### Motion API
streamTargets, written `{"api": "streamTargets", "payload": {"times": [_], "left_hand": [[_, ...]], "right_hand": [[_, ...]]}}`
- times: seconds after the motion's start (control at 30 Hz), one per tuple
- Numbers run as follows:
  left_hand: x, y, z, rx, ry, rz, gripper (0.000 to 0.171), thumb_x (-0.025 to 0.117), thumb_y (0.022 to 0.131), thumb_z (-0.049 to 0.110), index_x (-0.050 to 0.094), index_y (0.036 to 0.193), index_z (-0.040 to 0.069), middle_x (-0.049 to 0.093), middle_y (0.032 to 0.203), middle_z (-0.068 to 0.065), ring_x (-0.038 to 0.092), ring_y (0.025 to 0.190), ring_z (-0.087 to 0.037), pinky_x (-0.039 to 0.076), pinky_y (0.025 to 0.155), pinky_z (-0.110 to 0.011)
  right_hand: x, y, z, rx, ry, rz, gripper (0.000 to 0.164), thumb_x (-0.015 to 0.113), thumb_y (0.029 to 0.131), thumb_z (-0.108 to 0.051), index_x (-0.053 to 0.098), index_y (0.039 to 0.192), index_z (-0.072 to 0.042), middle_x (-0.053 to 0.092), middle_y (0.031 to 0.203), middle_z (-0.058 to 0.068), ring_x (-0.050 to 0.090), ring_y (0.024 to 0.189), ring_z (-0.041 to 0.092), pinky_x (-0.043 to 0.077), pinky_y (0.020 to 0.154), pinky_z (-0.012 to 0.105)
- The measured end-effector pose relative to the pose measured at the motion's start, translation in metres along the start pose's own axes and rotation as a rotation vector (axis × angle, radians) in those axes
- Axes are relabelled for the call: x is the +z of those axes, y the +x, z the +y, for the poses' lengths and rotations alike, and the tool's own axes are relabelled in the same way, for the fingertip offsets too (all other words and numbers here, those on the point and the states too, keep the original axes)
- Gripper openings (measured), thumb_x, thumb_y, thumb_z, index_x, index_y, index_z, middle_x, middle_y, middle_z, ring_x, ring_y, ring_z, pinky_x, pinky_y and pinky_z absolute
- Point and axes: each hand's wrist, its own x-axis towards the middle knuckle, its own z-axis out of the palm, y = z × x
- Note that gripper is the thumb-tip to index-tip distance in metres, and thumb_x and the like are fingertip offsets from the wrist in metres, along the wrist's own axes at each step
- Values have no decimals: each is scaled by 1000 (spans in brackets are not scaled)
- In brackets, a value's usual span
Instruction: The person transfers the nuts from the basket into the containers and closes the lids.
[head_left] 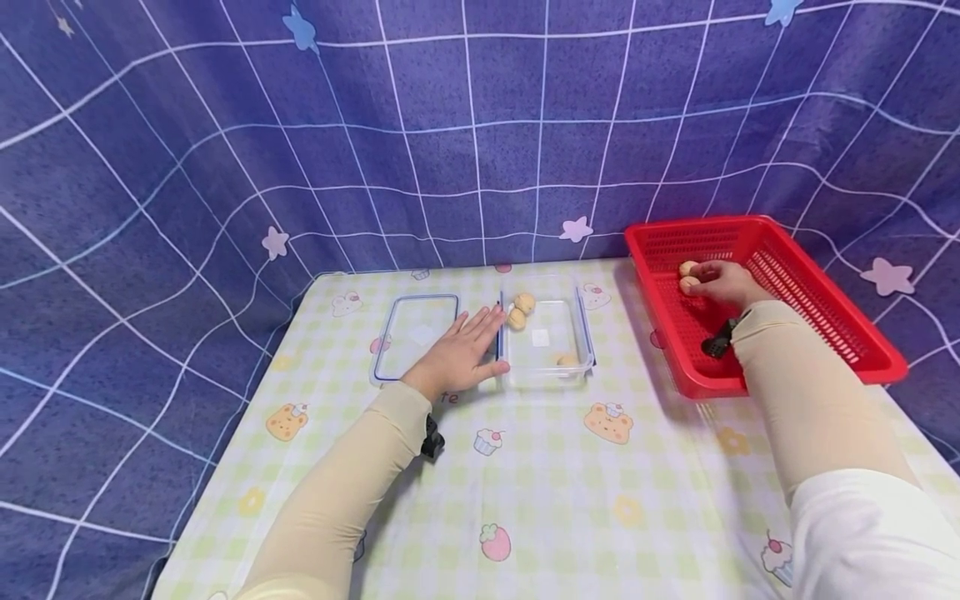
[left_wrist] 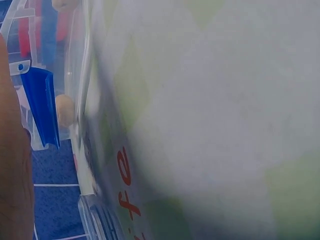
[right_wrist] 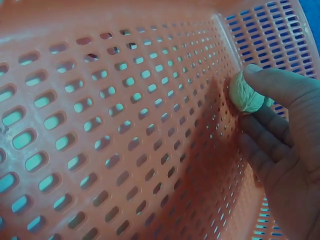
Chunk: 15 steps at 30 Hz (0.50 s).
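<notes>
We have the right hand [head_left: 726,283] pinching a walnut [head_left: 687,287] in the red plastic basket [head_left: 701,385] and the left hand's [head_left: 463,350] fingers outstretched at the clear container [head_left: 551,340], so an off-centre pinch could let that round shell roll away.

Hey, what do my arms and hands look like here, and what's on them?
Your left hand and right hand wear no gloves. The left beige sleeve and right beige sleeve reach the wrists; a white sleeve covers the right arm higher up. There's a left black wrist device and a right black wrist device.
</notes>
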Motion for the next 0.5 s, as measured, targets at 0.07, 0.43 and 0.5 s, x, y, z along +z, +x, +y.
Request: {"api": "streamTargets", "payload": {"times": [0.07,0.43,0.5], "left_hand": [[1,0,0,-3,1,3,114,-3,83,87,6,163,6,7,170,-10,7,156,-29,4,125,-51],[3,0,0,-7,-30,13,114,-1,83,88,7,163,7,5,170,-8,5,156,-28,7,125,-54],[4,0,0,-8,-31,10,113,0,84,88,6,163,8,4,170,-7,3,157,-27,7,125,-54]], "right_hand": [[1,1,1,-3,-11,9,60,73,94,-33,55,134,8,58,129,34,56,101,23,45,71,20],[6,9,4,-101,-39,-24,46,74,92,-12,58,124,17,67,104,26,55,81,15,44,66,15],[7,10,4,-115,-22,-33,44,74,92,-10,59,122,18,68,97,21,56,76,11,46,65,14]]}}
